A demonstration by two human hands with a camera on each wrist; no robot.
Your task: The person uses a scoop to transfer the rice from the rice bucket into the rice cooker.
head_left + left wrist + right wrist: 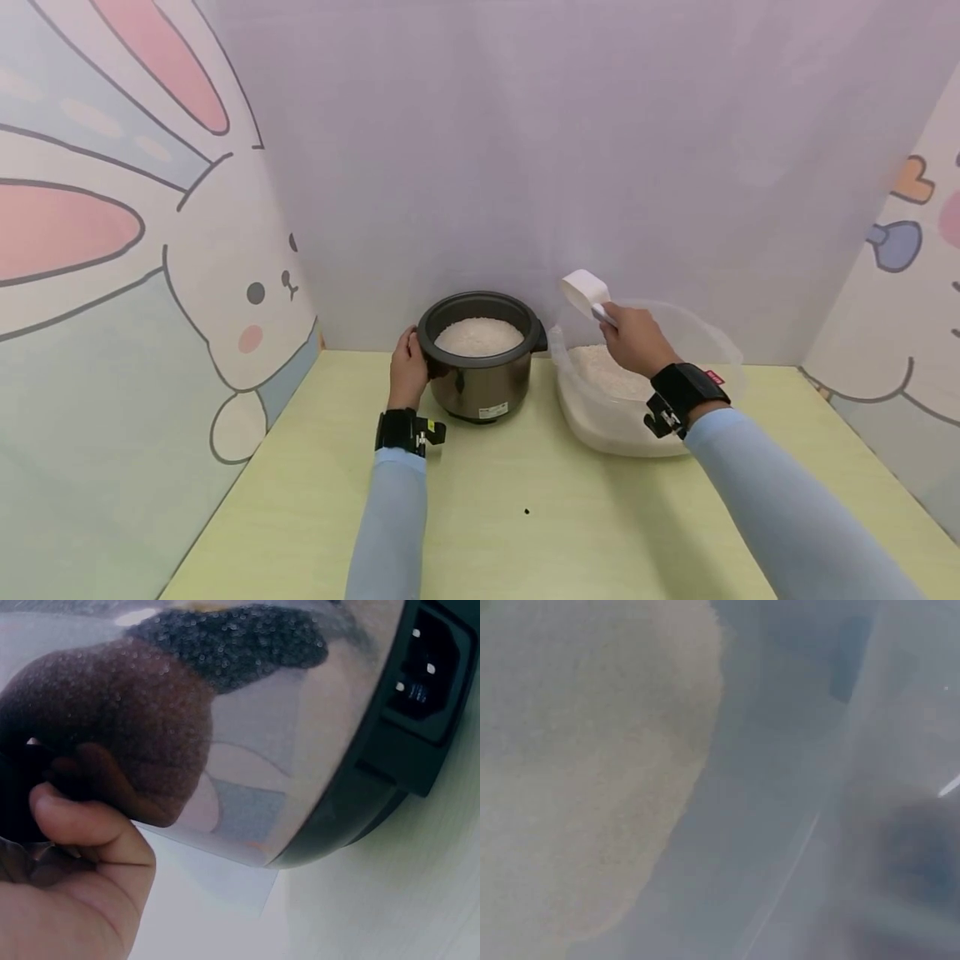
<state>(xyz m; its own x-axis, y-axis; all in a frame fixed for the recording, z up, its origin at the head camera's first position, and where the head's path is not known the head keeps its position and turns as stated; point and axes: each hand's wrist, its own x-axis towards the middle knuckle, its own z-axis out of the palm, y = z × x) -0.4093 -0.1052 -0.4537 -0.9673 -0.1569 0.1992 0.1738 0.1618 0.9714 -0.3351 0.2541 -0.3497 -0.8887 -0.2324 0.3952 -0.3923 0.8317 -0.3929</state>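
Note:
A dark rice cooker pot [480, 371] holding white rice [478, 336] stands at the back of the pale green table [525, 517]. My left hand [408, 367] grips its left side; in the left wrist view the thumb [82, 825] lies against the shiny metal wall [247, 735]. My right hand [633, 337] holds a white scoop [587, 292] by its handle, raised over a clear plastic tub [645, 421] of rice [603, 371]. The right wrist view is blurred, showing a pale rice mass [585, 772] through plastic.
Cartoon rabbit panels stand on the left [135, 292] and right [900, 275], and a plain lilac wall [525, 150] closes the back. A small dark speck [527, 511] lies on the table. The cooker's power socket [431, 667] shows in the left wrist view.

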